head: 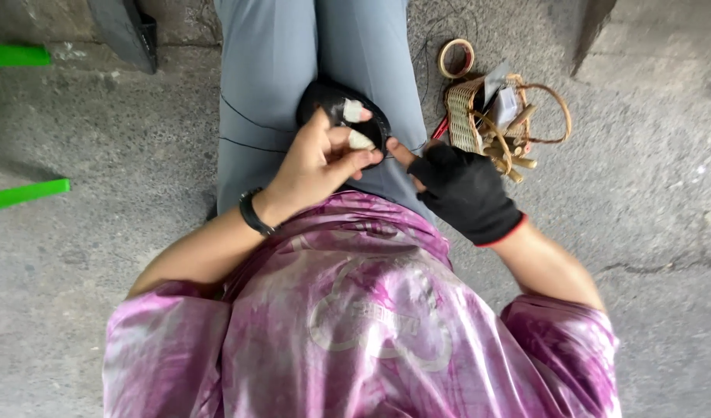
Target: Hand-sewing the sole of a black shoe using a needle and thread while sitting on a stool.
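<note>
I sit on a concrete floor and look down at my lap. My left hand (320,159), bare with white tape on two fingertips and a black band at the wrist, grips a small black rounded object (332,99) that rests on my grey trousers. My right hand (460,190) wears a black fingerless glove with a red cuff edge. Its bare fingertips touch the right rim of the black object beside my left fingers. What the black object is, I cannot tell.
A small woven basket (467,116) with a loop handle stands on the floor to my right, holding sticks and tools. A roll of tape (456,58) lies behind it. Green bars (26,193) lie at far left, and a dark panel (127,31) stands at top left.
</note>
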